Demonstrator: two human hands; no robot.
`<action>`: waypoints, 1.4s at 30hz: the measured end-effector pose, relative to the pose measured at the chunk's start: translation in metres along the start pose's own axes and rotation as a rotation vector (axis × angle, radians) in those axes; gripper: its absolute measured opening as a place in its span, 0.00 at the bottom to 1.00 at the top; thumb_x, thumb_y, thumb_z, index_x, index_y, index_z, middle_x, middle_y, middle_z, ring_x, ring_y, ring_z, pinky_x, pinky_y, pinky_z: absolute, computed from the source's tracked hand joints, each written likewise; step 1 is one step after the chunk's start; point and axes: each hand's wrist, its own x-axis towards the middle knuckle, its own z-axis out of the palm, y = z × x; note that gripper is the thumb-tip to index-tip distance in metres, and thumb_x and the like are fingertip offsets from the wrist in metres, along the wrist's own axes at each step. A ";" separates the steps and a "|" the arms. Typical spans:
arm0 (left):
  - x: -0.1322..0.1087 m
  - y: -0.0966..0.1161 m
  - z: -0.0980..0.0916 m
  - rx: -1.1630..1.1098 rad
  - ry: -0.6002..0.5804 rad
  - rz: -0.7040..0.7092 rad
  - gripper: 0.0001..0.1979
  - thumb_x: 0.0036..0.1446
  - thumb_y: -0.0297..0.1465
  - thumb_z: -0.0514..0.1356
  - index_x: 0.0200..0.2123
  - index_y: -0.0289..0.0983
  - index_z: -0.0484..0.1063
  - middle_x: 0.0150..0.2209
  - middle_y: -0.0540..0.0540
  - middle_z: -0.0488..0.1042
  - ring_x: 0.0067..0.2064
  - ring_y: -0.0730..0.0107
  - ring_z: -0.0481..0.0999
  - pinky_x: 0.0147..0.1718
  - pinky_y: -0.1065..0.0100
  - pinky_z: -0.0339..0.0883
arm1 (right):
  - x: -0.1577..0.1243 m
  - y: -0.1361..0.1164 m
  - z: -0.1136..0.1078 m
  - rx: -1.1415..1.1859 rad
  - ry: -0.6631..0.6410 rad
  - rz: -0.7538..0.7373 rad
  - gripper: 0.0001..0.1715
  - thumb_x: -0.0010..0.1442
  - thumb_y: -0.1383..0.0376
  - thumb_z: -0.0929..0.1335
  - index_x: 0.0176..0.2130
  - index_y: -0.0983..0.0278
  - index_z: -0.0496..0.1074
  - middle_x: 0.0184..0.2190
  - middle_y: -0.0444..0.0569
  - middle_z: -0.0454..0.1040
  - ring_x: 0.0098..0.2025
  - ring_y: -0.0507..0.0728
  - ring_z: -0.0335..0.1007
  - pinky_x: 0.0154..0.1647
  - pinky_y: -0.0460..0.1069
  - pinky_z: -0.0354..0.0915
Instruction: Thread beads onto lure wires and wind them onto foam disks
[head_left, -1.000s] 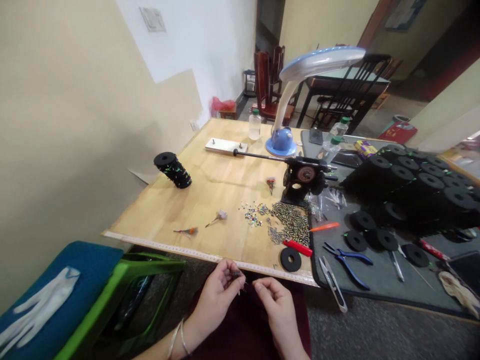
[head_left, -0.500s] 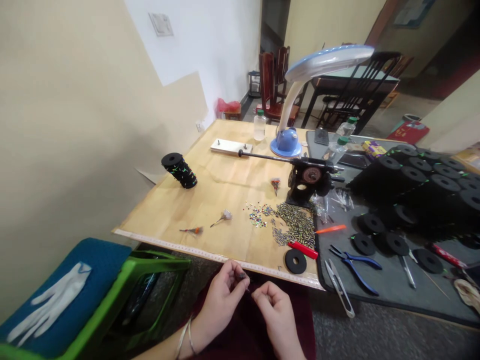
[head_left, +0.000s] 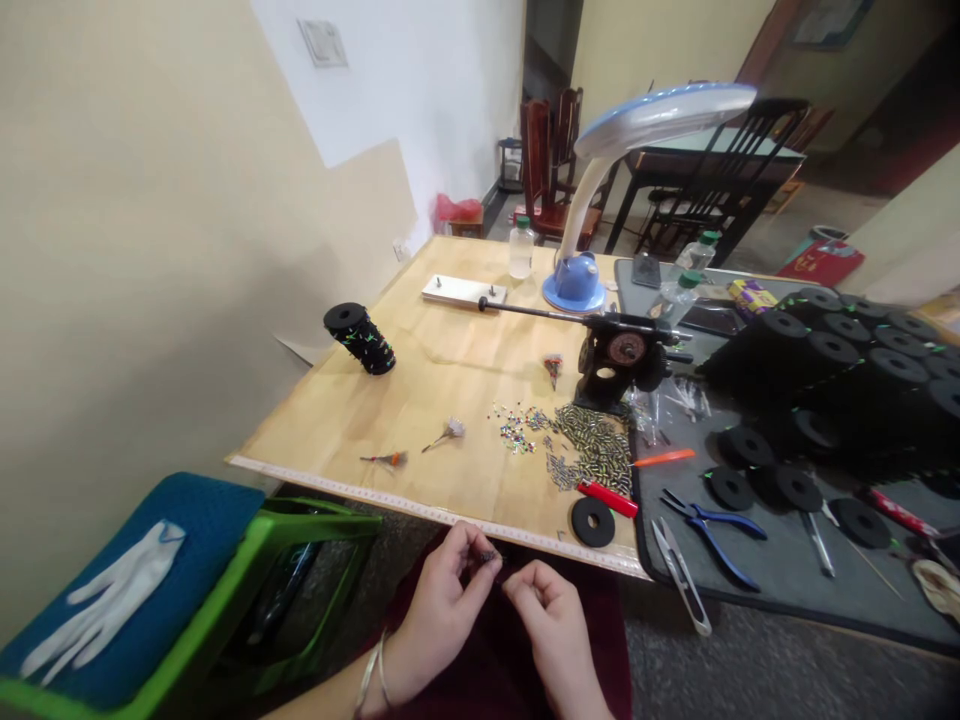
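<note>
Low in front of the table's near edge, my left hand point(head_left: 450, 590) pinches a small dark piece point(head_left: 487, 556) between thumb and fingers; it is too small to name. Close beside it, my right hand point(head_left: 544, 610) has thumb and forefinger pressed together, and whatever they hold is hidden. A black foam ring point(head_left: 592, 522) and a red lighter point(head_left: 607, 498) lie on the table just beyond my right hand. Farther in sits a heap of small metallic pieces point(head_left: 596, 445) next to scattered colourful beads point(head_left: 517, 430). Two small feathery bundles, one orange point(head_left: 390, 459) and one white point(head_left: 450, 432), lie to the left.
A black hand-cranked device point(head_left: 619, 355) with a long rod stands before a blue lamp point(head_left: 574, 280). On the grey mat are blue pliers point(head_left: 712, 525), tweezers point(head_left: 681, 575) and many stacked black foam spools point(head_left: 825, 370). Another spool point(head_left: 360, 340) stands at left, a white glove point(head_left: 112, 600) below.
The dark piece in my left fingers has turned slightly and sits a little lower. Both hands stay almost in place, and the view has shifted slightly.
</note>
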 end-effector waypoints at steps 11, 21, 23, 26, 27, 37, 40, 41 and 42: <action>-0.002 -0.003 -0.001 0.123 -0.064 0.052 0.03 0.58 0.29 0.56 0.31 0.38 0.64 0.29 0.50 0.70 0.31 0.69 0.70 0.34 0.69 0.65 | 0.003 0.002 0.001 0.056 0.009 -0.008 0.14 0.51 0.59 0.69 0.23 0.67 0.70 0.19 0.42 0.65 0.23 0.52 0.56 0.25 0.46 0.54; -0.003 -0.002 -0.002 0.138 -0.096 0.046 0.04 0.59 0.30 0.56 0.32 0.38 0.64 0.29 0.50 0.70 0.31 0.69 0.70 0.33 0.69 0.65 | 0.002 0.005 0.000 0.037 0.028 -0.100 0.17 0.54 0.54 0.70 0.30 0.67 0.75 0.20 0.43 0.69 0.23 0.53 0.61 0.25 0.46 0.57; -0.002 -0.002 -0.001 0.137 -0.095 0.042 0.03 0.59 0.30 0.56 0.31 0.38 0.65 0.29 0.50 0.70 0.31 0.69 0.70 0.33 0.69 0.65 | 0.002 0.006 -0.001 0.043 0.031 -0.103 0.16 0.54 0.54 0.70 0.32 0.66 0.75 0.22 0.44 0.69 0.23 0.53 0.62 0.25 0.45 0.58; -0.002 -0.002 -0.001 0.127 -0.094 0.040 0.03 0.58 0.29 0.57 0.31 0.38 0.65 0.29 0.49 0.71 0.31 0.68 0.71 0.33 0.69 0.65 | 0.003 0.010 -0.001 0.053 0.033 -0.106 0.15 0.54 0.56 0.70 0.33 0.66 0.74 0.24 0.45 0.71 0.24 0.53 0.63 0.26 0.45 0.58; -0.001 -0.003 -0.001 0.121 -0.092 0.040 0.03 0.57 0.29 0.57 0.31 0.38 0.66 0.29 0.49 0.71 0.31 0.68 0.71 0.33 0.70 0.65 | 0.003 0.011 -0.001 0.060 0.035 -0.108 0.14 0.54 0.56 0.70 0.34 0.66 0.73 0.25 0.45 0.71 0.25 0.53 0.63 0.26 0.45 0.58; -0.001 -0.005 0.000 0.114 -0.106 -0.003 0.03 0.56 0.28 0.58 0.30 0.38 0.65 0.27 0.51 0.70 0.29 0.71 0.69 0.30 0.71 0.64 | 0.005 0.008 0.000 0.072 0.061 -0.121 0.13 0.53 0.58 0.70 0.28 0.66 0.71 0.18 0.39 0.62 0.20 0.50 0.52 0.21 0.44 0.52; -0.001 -0.005 0.001 0.119 -0.110 -0.010 0.03 0.56 0.28 0.58 0.30 0.38 0.65 0.27 0.51 0.70 0.28 0.71 0.69 0.30 0.70 0.64 | 0.006 0.008 0.001 0.050 0.067 -0.088 0.11 0.52 0.60 0.70 0.27 0.65 0.68 0.17 0.35 0.54 0.19 0.49 0.46 0.21 0.44 0.47; -0.002 -0.005 0.001 0.121 -0.110 -0.010 0.03 0.56 0.28 0.58 0.30 0.38 0.65 0.27 0.51 0.70 0.28 0.71 0.69 0.30 0.70 0.64 | 0.006 0.008 0.001 0.051 0.069 -0.077 0.10 0.51 0.61 0.70 0.26 0.65 0.67 0.16 0.34 0.52 0.19 0.48 0.44 0.20 0.44 0.46; -0.002 -0.005 0.002 0.123 -0.110 -0.008 0.03 0.56 0.28 0.58 0.31 0.38 0.65 0.27 0.50 0.70 0.28 0.71 0.69 0.30 0.70 0.64 | 0.007 0.009 0.002 0.058 0.068 -0.067 0.10 0.51 0.62 0.70 0.26 0.64 0.66 0.16 0.34 0.51 0.19 0.48 0.43 0.20 0.44 0.45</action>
